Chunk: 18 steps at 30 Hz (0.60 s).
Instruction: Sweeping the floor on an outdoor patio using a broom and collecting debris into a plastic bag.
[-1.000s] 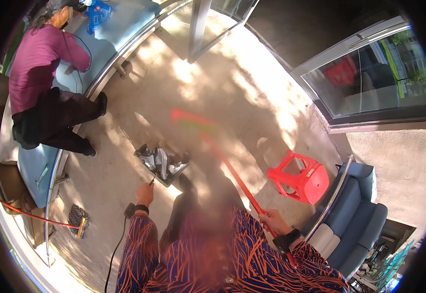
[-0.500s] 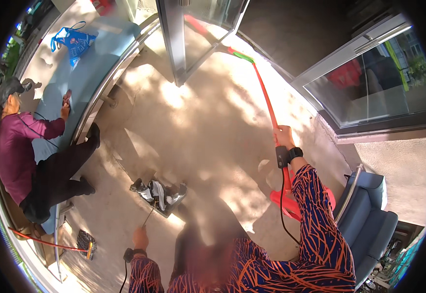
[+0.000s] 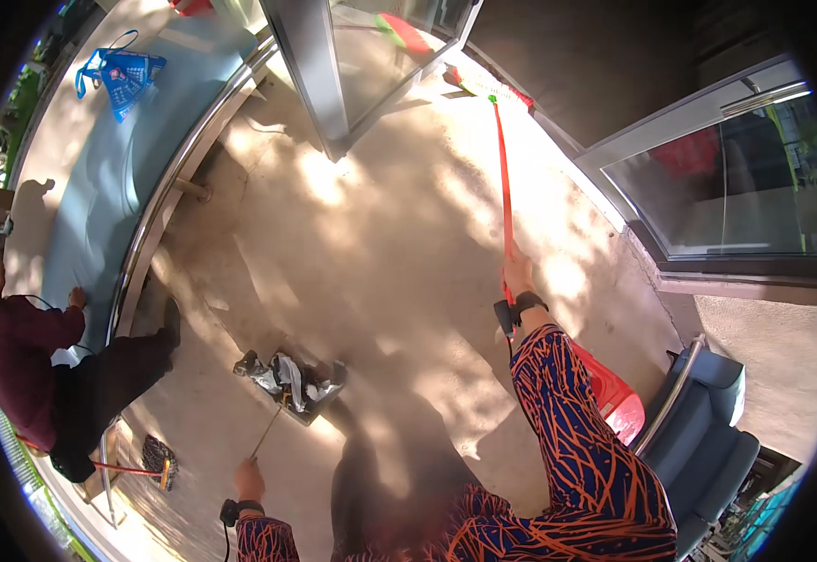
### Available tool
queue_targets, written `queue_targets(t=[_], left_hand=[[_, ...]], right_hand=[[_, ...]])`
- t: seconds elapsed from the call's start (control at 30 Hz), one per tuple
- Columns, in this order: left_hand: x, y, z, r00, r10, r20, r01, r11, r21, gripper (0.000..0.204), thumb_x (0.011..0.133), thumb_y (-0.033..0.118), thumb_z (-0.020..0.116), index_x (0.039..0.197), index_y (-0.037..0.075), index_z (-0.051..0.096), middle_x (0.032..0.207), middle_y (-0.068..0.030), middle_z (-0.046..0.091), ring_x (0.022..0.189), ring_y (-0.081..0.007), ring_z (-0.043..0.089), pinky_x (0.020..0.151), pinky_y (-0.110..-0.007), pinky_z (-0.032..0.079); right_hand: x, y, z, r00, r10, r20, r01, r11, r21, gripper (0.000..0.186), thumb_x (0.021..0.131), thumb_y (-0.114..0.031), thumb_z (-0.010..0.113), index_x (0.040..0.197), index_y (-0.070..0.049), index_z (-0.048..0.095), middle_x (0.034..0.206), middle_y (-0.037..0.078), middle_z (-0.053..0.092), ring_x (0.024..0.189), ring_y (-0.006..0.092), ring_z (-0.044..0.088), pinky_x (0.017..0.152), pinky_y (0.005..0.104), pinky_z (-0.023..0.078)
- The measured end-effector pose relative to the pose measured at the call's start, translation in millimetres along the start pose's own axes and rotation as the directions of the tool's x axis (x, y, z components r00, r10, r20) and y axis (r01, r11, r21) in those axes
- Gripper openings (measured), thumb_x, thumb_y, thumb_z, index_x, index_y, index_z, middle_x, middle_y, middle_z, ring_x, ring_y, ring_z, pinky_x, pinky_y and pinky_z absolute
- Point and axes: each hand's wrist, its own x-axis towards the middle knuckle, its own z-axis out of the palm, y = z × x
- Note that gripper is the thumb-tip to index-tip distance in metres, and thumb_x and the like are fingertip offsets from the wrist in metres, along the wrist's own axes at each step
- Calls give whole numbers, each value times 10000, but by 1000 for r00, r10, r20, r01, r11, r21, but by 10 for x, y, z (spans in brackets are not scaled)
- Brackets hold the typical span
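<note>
My right hand (image 3: pixel 518 272) is closed around the red handle of a broom (image 3: pixel 504 178). The broom head (image 3: pixel 483 90), green with red bristles, rests on the floor by the open doorway. A thin rod is in my closed left hand (image 3: pixel 249 480). That rod reaches to a dustpan (image 3: pixel 319 403) on the floor, heaped with crumpled silver and dark litter (image 3: pixel 285 375). My fingers on the rod show only in part. Both wrists wear black bands with cables.
Glass doors (image 3: pixel 333 131) stand open ahead. At left, a person (image 3: pixel 24 356) sits on a blue bench (image 3: pixel 99 206) with a metal rail and a blue bag (image 3: pixel 125 80). A mop (image 3: pixel 158 459) lies nearby. Right: a red plastic object (image 3: pixel 614 398) and a blue padded seat (image 3: pixel 708 412).
The broom head has swung and turned broadside at the doorway, and my right hand has moved slightly left. My left hand has lowered a little. The seated person has leaned back leftward.
</note>
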Motion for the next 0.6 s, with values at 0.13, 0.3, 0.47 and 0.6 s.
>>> queue_targets(t=[0.13, 0.3, 0.47, 0.6], left_hand=[[-101, 24, -32, 999, 34, -19, -34, 999, 39, 241, 938, 236, 567, 963, 18, 668, 915, -214, 679, 888, -400, 647, 764, -473, 512], [-142, 248, -172, 999, 7, 32, -9, 997, 75, 280, 949, 272, 549, 978, 21, 669, 940, -214, 681, 904, -405, 645, 774, -478, 514], [-278, 283, -212, 998, 63, -5, -63, 996, 66, 333, 953, 307, 536, 940, 6, 675, 930, -217, 680, 907, -403, 645, 784, -483, 513], [-271, 312, -221, 997, 76, -23, -73, 992, 99, 353, 952, 315, 534, 894, 1, 686, 909, -217, 681, 898, -406, 645, 784, -485, 512]], right_hand=[[-1229, 801, -724, 982, 116, 152, -110, 993, -43, 564, 977, -112, 413, 1520, -196, 288, 665, 23, 502, 391, 110, 463, 331, 269, 391], [-3425, 687, -1703, 920, 303, 248, -300, 953, -50, 571, 973, -108, 441, 1519, -196, 299, 679, 5, 485, 440, 83, 456, 375, 246, 410], [-4603, -85, -2108, 829, 467, 306, -536, 820, 199, 530, 952, -74, 492, 1467, -134, 384, 722, 35, 556, 495, 88, 511, 407, 230, 426], [-4440, -391, -2126, 903, 372, 213, -428, 809, 402, 465, 940, -108, 546, 1399, -101, 474, 704, 39, 562, 483, 92, 502, 397, 235, 414]])
